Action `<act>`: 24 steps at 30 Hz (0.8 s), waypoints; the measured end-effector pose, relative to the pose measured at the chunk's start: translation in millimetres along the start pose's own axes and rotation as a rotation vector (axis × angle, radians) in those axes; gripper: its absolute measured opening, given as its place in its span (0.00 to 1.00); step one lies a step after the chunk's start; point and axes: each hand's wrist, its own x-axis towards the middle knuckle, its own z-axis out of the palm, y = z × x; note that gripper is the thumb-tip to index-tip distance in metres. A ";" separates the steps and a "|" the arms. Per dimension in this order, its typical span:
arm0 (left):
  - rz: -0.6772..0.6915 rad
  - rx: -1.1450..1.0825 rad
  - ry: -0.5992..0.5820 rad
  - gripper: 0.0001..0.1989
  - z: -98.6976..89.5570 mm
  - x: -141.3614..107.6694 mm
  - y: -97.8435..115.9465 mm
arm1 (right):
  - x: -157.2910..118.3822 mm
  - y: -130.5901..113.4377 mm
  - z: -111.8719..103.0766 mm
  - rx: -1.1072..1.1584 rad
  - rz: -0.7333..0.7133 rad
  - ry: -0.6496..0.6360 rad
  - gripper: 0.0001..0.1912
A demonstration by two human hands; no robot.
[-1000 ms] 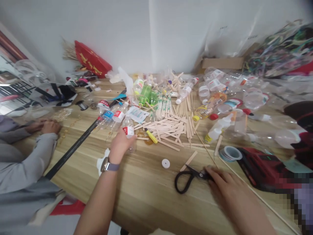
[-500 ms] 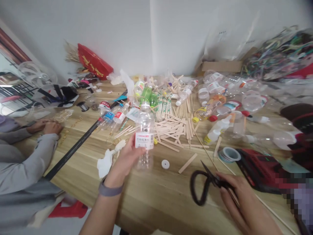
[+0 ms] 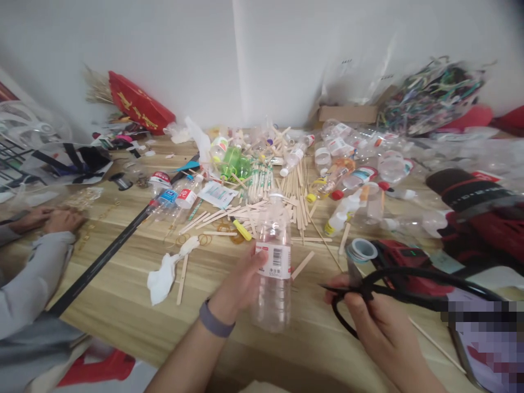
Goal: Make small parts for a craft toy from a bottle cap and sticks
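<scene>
Left hand (image 3: 245,284) held labelled bottle (image 3: 273,259), right hand (image 3: 382,322) held scissors (image 3: 409,273)

Right grip was closed round the scissors, near the bottle. Left grip was wrapped round the bottle at label height; bottle see-through, looked empty, near-upright at the near part of the worktop (image 3: 123,295), base contact unclear. Farther: white squeeze bottle (image 3: 344,210), tilted, contents not readable. Past that, heaped clear bottles (image 3: 391,166); green bottle (image 3: 232,161) well left of them. Cardboard box (image 3: 347,114) by the wall (image 3: 278,60), clear plastic (image 3: 347,82) sticking up out of it.
</scene>
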 end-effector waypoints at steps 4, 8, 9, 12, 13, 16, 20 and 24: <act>-0.007 -0.025 -0.032 0.35 -2.2 2.4 -3.4 | 14.3 -9.9 1.6 -0.036 -0.049 0.098 0.15; -0.017 0.003 -0.015 0.32 -3.7 1.8 -6.3 | 16.8 -15.2 6.0 -0.067 -0.050 0.132 0.11; -0.019 0.012 -0.016 0.31 -3.2 1.7 -6.4 | 16.8 -15.9 6.2 -0.073 -0.060 0.145 0.10; -0.010 0.013 -0.051 0.30 -0.2 1.7 -5.7 | 16.3 -18.6 5.4 -0.112 -0.072 0.149 0.10; -0.009 0.007 -0.062 0.31 0.9 1.6 -5.5 | 15.8 -19.8 5.2 -0.121 -0.067 0.126 0.10; -0.025 -0.010 -0.064 0.34 2.8 0.6 -6.3 | 12.5 -23.7 6.0 -0.133 -0.012 0.008 0.12; -0.031 0.005 -0.060 0.37 0.7 -1.8 -8.7 | 9.3 -33.0 9.2 -0.200 0.023 -0.033 0.10; -0.038 0.037 -0.063 0.36 -1.6 -2.8 -8.8 | 14.8 -46.1 11.9 -0.322 -0.029 0.094 0.13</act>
